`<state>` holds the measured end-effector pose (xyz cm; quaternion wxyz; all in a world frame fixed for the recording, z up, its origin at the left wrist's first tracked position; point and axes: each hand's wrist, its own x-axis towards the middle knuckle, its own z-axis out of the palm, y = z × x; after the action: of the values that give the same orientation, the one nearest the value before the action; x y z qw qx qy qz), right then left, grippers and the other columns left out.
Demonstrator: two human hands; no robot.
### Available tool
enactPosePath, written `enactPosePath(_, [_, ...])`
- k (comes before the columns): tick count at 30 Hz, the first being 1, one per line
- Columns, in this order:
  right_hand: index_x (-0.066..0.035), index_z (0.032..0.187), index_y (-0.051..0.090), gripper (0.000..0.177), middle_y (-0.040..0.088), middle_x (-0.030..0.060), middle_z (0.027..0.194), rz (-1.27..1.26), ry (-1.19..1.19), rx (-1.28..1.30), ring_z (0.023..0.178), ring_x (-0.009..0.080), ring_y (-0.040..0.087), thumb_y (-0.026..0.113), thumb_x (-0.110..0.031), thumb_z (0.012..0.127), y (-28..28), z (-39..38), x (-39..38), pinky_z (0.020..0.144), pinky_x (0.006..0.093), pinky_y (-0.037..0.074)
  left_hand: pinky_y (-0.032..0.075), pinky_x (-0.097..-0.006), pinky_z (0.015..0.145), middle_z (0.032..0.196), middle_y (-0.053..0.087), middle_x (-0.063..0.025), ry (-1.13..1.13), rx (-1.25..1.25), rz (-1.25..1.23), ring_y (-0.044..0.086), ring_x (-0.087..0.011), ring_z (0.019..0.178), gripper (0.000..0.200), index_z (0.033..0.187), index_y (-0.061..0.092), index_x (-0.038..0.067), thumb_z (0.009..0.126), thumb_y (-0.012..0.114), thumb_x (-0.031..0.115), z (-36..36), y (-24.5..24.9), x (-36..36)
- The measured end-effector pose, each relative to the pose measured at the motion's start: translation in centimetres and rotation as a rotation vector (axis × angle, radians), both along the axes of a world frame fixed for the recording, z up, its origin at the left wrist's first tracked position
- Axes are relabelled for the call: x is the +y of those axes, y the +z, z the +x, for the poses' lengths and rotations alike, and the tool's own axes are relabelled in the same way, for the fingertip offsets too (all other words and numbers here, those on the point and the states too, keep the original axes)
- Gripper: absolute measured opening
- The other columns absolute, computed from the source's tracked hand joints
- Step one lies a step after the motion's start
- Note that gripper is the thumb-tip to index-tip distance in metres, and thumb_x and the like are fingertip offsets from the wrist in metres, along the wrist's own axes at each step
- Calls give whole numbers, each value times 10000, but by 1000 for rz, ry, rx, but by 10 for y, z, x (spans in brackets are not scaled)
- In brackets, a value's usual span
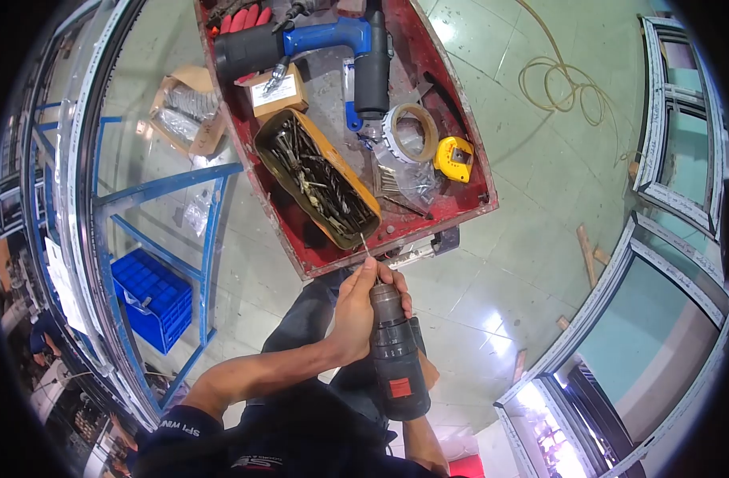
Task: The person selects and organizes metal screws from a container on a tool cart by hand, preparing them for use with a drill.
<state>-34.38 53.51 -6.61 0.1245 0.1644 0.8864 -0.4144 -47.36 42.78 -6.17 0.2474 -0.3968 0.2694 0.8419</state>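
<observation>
My left hand (355,311) is closed at the front of a black cordless drill (398,366), its fingers around a thin drill bit (365,244) that points up from the chuck. The drill body hides most of my right hand (428,370), which is wrapped round the handle; some fingertips show beside the chuck. Just beyond the bit, a yellow open container (321,179) full of loose drill bits lies in a red metal tray (478,187). The bit's tip is close to the container's near end.
The tray also holds a blue and black power tool (329,36), a tape roll (411,133) and a yellow tape measure (454,159). A blue crate (152,299) and blue metal frame (169,185) stand left. Window frames (683,295) lean right. A hose (568,88) lies on the floor.
</observation>
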Motion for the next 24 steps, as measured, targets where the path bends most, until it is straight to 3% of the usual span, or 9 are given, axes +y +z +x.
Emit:
enactPosePath(20, [-3,1297,619,497,740,95,888,-9,75,28,705,236,716,794,-152,856,-10,8,-19,630,326,561,553,-343,657,821,622,-120,-87,96,-85,632,-203,680,416,949,536,45,1124,377,387,7,-6,-33])
enactPosePath(24, [-1,1290,623,488,736,98,882,-9,87,20,702,237,713,792,-143,855,-10,9,-20,629,327,560,550,-341,649,820,624,-104,-104,89,-81,634,-192,684,373,954,543,54,1112,426,371,6,-8,-37])
